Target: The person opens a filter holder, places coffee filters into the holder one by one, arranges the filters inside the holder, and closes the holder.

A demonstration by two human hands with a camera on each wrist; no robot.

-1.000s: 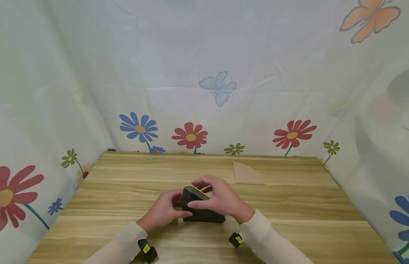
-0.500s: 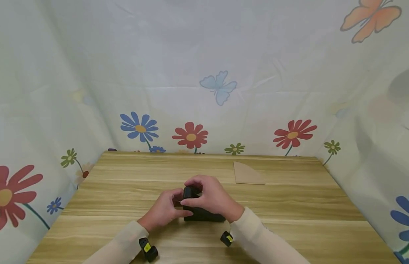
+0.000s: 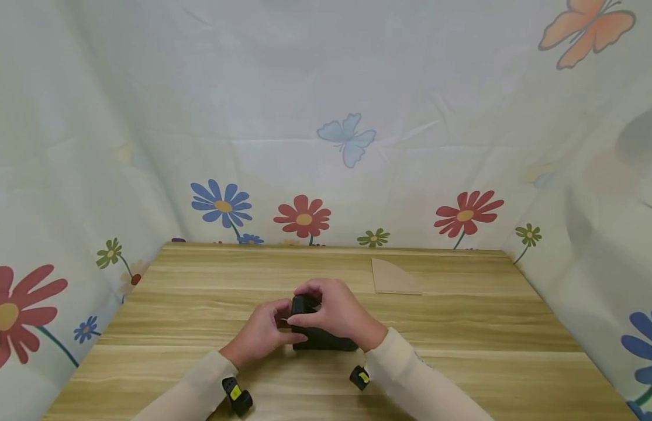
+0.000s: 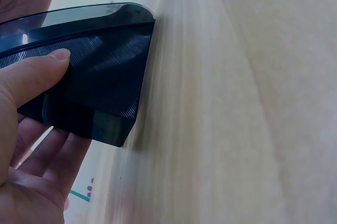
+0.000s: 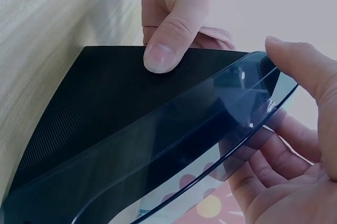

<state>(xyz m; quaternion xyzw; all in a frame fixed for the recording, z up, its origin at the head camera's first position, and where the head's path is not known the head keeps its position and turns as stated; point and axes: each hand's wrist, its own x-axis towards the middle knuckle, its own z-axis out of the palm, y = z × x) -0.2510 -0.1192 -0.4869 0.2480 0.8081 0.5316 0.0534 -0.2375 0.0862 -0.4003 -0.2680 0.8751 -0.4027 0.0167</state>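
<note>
A black, finely ribbed, quarter-circle-shaped box [image 3: 326,341] stands on edge at the table's front middle. Over its curved side lies a smoky see-through lid [image 5: 200,108], which stands partly away from the body at the right hand's end. My left hand [image 3: 259,332] grips the box at its left side, thumb on the ribbed face and fingers behind, as the left wrist view shows on the box [image 4: 100,77]. My right hand [image 3: 338,313] pinches the lid's upper end, thumb on the near side and fingers on the far side.
A brown fan-shaped flat piece [image 3: 394,278] lies on the wooden table [image 3: 226,272] farther back to the right. Flowered white cloth [image 3: 410,175] hangs behind and along both sides. Small black wrist devices [image 3: 237,396] sit under both sleeves.
My right hand has shifted left along the top of the box to its upper left end, with thumb and fingers drawn closer together. The left hand keeps its place.
</note>
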